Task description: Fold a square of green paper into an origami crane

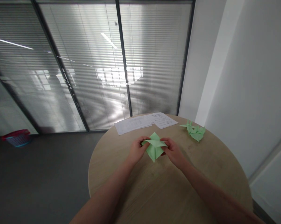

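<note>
Between my two hands is a light green folded paper (154, 150), roughly diamond-shaped, with a flap standing across its middle. My left hand (137, 150) pinches its left corner, thumb on the near side. On the other side, my right hand (173, 150) grips the right corner in the same way, some of its fingers hidden behind the paper. The paper is held over the round wooden table; I cannot tell whether its lower tip touches the top.
Several folded green paper pieces (196, 132) lie at the right of the round table (152, 193). White printed sheets (133, 123) rest along its far edge. A red and blue basket (18, 138) stands on the floor at left. Glass panels with blinds and a white wall (252, 87) enclose the table.
</note>
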### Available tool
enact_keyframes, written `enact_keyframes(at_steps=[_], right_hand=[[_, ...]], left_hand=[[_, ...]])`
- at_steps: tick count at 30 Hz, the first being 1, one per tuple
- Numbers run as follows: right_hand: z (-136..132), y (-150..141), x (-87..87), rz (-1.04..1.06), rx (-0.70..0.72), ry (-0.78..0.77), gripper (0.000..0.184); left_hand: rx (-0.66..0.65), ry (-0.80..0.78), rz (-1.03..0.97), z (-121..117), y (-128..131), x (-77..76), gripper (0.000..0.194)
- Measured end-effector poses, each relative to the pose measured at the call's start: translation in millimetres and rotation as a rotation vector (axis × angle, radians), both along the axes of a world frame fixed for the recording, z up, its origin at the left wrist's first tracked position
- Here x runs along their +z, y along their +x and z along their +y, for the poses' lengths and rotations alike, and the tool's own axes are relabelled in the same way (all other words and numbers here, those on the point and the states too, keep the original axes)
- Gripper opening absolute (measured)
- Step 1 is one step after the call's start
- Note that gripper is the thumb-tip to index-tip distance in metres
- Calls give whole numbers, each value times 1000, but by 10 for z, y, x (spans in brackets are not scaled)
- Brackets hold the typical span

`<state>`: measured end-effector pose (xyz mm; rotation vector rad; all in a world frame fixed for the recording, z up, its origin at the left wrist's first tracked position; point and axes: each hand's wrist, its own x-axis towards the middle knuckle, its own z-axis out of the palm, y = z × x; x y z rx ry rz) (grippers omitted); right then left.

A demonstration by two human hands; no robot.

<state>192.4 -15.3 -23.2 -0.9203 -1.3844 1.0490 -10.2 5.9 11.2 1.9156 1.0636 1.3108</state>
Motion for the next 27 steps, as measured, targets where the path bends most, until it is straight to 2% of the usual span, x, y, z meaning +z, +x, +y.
enact_keyframes(at_steps=[6,11,15,21,27], right_hand=[[9,5,7,-45,-53,-1,35],[-38,6,11,32,57,-21,45],[-50,17,-9,98,117,-56,56],[-32,-6,-34,49,120,-29,47],[-28,-24,-38,18,116,-18,49]], left_hand=[[39,-13,57,-19,39,-33,33],[61,-16,98,-16,38,-55,36],[123,-16,129,-26,32,-26,30],[215,-13,148,-49,30,20,32],[262,-19,207,-44,21,34,39]])
